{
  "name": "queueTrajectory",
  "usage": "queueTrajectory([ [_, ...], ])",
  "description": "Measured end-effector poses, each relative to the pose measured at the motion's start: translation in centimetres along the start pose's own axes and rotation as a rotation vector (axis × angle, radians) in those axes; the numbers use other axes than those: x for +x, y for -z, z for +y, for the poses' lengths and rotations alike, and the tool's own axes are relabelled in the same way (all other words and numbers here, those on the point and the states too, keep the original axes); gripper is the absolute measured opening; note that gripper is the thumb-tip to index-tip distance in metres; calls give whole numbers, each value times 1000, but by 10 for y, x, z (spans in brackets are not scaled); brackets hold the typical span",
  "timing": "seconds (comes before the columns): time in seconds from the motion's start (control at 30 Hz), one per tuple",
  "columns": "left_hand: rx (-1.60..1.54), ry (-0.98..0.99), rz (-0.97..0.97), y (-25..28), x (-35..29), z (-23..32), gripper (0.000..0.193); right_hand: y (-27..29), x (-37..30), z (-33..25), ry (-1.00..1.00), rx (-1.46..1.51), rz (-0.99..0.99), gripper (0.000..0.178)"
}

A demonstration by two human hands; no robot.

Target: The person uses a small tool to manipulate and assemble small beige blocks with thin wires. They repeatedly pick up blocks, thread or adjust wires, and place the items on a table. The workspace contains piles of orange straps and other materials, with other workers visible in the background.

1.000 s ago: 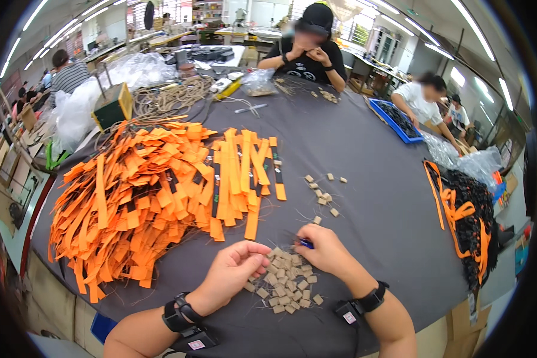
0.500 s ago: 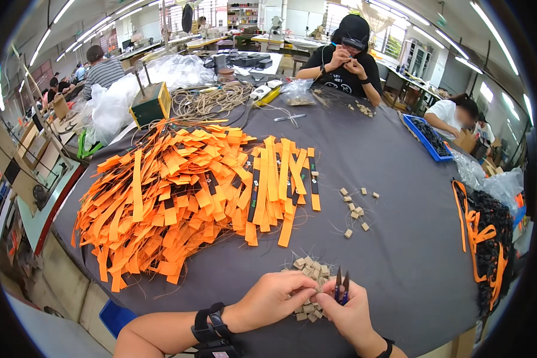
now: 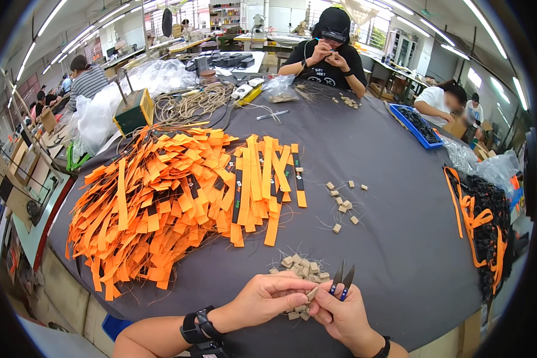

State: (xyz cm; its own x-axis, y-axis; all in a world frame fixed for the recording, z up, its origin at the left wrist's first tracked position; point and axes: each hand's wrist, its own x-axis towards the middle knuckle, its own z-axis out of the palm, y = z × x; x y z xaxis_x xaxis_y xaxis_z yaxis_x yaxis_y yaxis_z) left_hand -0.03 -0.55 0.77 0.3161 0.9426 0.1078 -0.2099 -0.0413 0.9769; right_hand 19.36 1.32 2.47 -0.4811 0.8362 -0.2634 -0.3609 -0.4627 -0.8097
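My left hand point(image 3: 262, 301) is closed, pinching a small tan block point(image 3: 312, 293) between thumb and fingertips. My right hand point(image 3: 347, 317) meets it there, its fingertips touching or very near the block. Thread snips point(image 3: 346, 279) sit in my right hand, with their dark blades parted and pointing up and away. Just beyond and beneath both hands lies a pile of tan blocks point(image 3: 302, 266) with thin thread ends sticking out. Several more loose tan blocks point(image 3: 343, 204) are scattered farther off. A large heap of orange strips point(image 3: 161, 197) with black sections spreads to the left.
Across the dark-covered table point(image 3: 394, 238), a person point(image 3: 328, 56) handles something small. Coiled cord point(image 3: 197, 101), a green box point(image 3: 134, 112) and a pen point(image 3: 272, 115) are at the back. On the right are a blue tray point(image 3: 420, 134) and a black bundle with orange ribbon point(image 3: 477, 221).
The snips' blades have spread wider and tilted to the right. The tan block between my fingertips now shows plainly. The whole view has shifted slightly.
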Motion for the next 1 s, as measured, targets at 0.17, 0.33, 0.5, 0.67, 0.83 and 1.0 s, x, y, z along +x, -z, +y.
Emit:
queueTrajectory([
  [0.17,5,39,-26,-3,4,3,28,5,0,-7,-60,-33,-14,9],
  [0.33,141,-35,5,-4,-3,8,26,10,2,-5,-75,-253,-68,13],
  [0.5,-133,35,29,-6,-1,1,22,13,9,1,244,-444,-115,21],
  [0.67,-477,127,24,3,-1,-8,25,9,6,-16,614,-994,163,29],
  [0.83,-624,168,5,8,4,-16,26,15,-3,-23,804,-1376,237,32],
  [1.0,-635,172,-36,10,2,-16,28,4,0,-20,924,-1423,197,33],
])
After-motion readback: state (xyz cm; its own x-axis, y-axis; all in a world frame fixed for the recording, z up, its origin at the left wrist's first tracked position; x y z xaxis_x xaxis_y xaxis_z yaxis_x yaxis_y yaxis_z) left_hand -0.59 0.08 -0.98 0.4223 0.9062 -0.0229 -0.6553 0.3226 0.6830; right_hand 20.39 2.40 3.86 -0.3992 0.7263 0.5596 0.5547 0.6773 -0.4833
